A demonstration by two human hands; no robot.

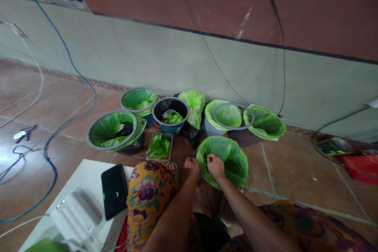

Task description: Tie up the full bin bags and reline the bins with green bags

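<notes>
A bright green bin liner (236, 162) lines the round bin in front of me, its edge folded out over the rim. My right hand (215, 166) is over the bin's opening, fingers closed in a pinch at the left part of the liner. Just outside that rim, my left hand (191, 164) is curled closed; whatever lies in its fingers is hidden. Behind stand a grey-rimmed bin (137, 90) and others lined in green, plus a black-lined bin (184, 105) with green plastic inside. A small square basket (170, 147) holds crumpled green bags.
A tied green bag (193, 106) leans by the wall among the bins. At left, a white table (91, 169) carries a phone (113, 191) and a white device (75, 216). A blue cable (66, 47) crosses the tiles. A red item (362, 168) lies at right.
</notes>
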